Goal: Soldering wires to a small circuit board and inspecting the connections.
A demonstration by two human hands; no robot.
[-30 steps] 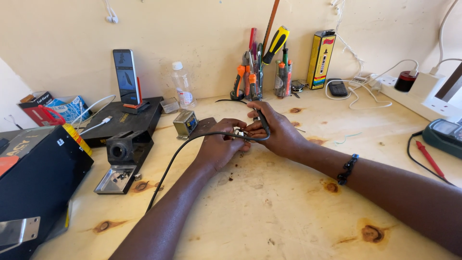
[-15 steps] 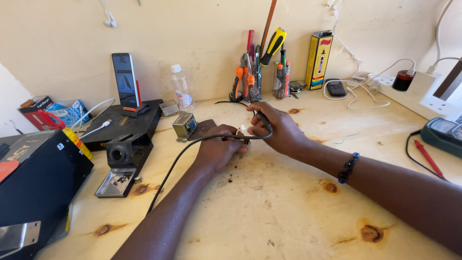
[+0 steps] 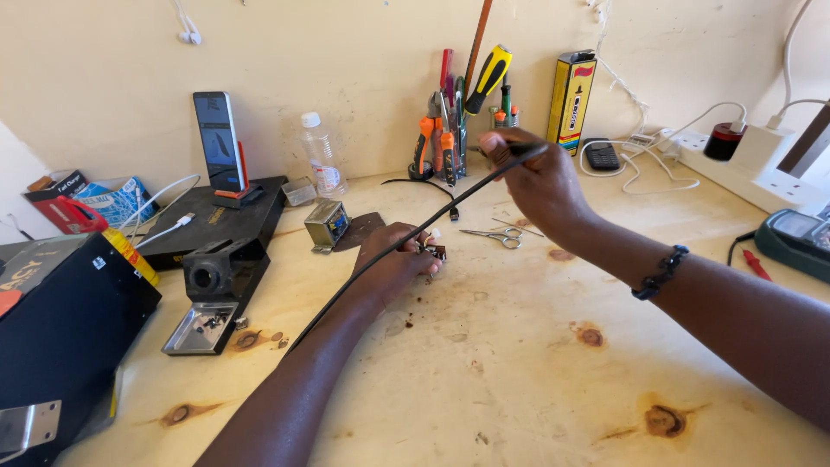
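The black cable [image 3: 406, 238], pinched taut in the raised right hand [image 3: 540, 186], could jerk the small part [image 3: 430, 251] that the left hand [image 3: 393, 259] grips on the bench [image 3: 519, 380] (scissors [image 3: 493, 235] lie near).

Right hand [image 3: 540, 177] raised, fingers pinched; left hand [image 3: 393, 259] low, seemingly curled.

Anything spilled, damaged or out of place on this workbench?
Little stands out. Dark crumbs are scattered on the wooden table beside the left hand, and small scissors lie loose nearby. The right hand holds a black cable raised and taut. Nothing looks broken.
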